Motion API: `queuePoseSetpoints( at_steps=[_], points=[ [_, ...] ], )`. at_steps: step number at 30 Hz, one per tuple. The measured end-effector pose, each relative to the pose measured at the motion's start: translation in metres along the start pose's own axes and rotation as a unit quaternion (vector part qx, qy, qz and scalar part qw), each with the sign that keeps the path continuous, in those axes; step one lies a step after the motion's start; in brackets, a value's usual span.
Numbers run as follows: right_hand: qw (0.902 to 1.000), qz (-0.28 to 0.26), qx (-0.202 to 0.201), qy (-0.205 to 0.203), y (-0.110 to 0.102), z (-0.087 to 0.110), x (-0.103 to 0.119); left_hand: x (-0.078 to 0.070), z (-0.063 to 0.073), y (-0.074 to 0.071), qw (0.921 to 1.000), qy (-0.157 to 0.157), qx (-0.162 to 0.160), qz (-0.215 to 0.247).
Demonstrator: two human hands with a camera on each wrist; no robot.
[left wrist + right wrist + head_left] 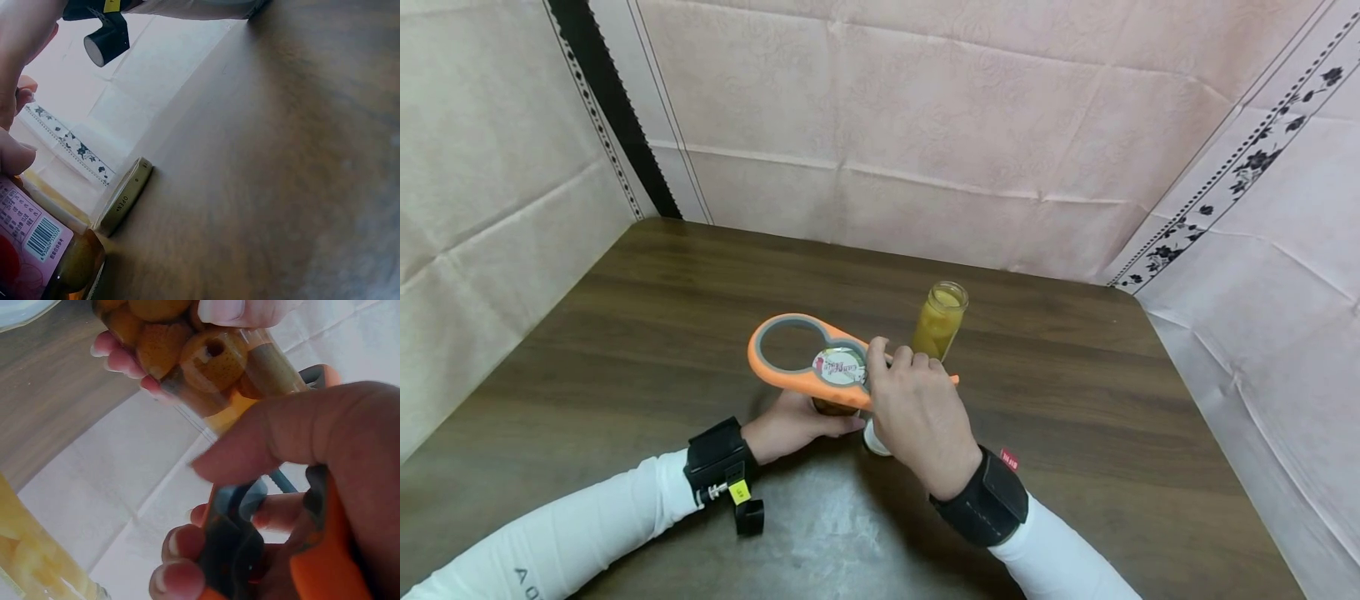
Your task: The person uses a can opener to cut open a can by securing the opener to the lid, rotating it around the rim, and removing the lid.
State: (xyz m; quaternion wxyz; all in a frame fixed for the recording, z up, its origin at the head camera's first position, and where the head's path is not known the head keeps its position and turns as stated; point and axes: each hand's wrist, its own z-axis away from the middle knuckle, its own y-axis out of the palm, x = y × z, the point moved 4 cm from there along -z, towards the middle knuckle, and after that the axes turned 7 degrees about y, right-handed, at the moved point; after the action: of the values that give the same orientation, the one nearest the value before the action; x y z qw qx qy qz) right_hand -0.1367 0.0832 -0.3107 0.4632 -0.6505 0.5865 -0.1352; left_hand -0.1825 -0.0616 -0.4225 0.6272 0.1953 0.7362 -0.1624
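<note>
My left hand (793, 425) grips a glass jar (212, 356) of round brown fruit in syrup; its pink label (40, 234) with a barcode shows in the left wrist view. Over the jar's printed lid (840, 367) lies an orange and grey jar opener (805, 379), the lid showing inside one of its rings. My right hand (921, 408) holds the opener by its two handles (231, 544), fingers curled round them.
Behind my right hand stands a lidless jar (942, 317) of yellow fruit. A loose lid (125, 197) marked OPEN rests on the brown wooden table (737, 275), close to the held jar. Cloth-covered walls (925, 108) rise along the table's back and sides.
</note>
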Motion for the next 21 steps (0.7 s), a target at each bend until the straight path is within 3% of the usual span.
queuePoseSetpoints(
  at_steps=[8,21],
  points=[
    [0.9995,-0.023,0.019,-0.007,0.0031,-0.0017,-0.0028,0.0017,0.0005,-0.0003,1.0000,-0.006,-0.005,0.004],
    [0.9991,-0.029,0.012,-0.029,0.0074,-0.0037,-0.0060,0.0050,0.0008,-0.0041,0.9992,-0.036,0.001,-0.015]
  ],
)
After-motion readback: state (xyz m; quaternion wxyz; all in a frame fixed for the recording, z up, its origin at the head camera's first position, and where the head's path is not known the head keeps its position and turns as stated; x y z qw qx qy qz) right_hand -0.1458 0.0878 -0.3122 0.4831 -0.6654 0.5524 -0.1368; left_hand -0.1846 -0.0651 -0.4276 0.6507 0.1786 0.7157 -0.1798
